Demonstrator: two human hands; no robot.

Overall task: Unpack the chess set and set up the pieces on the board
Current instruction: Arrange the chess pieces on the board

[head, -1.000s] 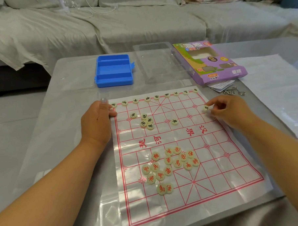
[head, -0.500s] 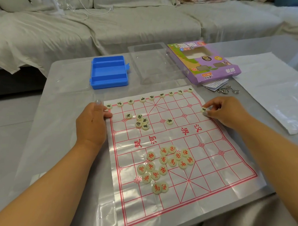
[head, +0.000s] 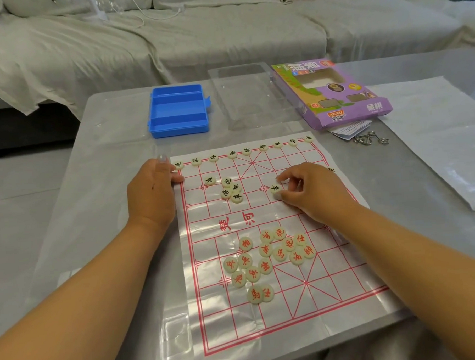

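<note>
1. Sixteen black-lettered pieces [head: 237, 197] sat on the board [head: 331, 298]: nine along its 12 o'clock edge, five clustered at 11 o'clock, one near the middle, and one half hidden at 2 o'clock.
2. Sixteen red-lettered pieces [head: 266, 250] lay heaped toward 6 o'clock.
3. One blue box [head: 177, 111], one clear tray [head: 250, 97] and one purple carton [head: 333, 94] stood beyond the board.
4. Two hands: left hand [head: 150, 194], right hand [head: 310, 193].

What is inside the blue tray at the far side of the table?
Nothing shows inside the blue tray: its three long compartments look bare, with their floors visible. The near wall hides only a thin strip of the nearest compartment's floor, so a piece lying flat there cannot be ruled out.
</note>
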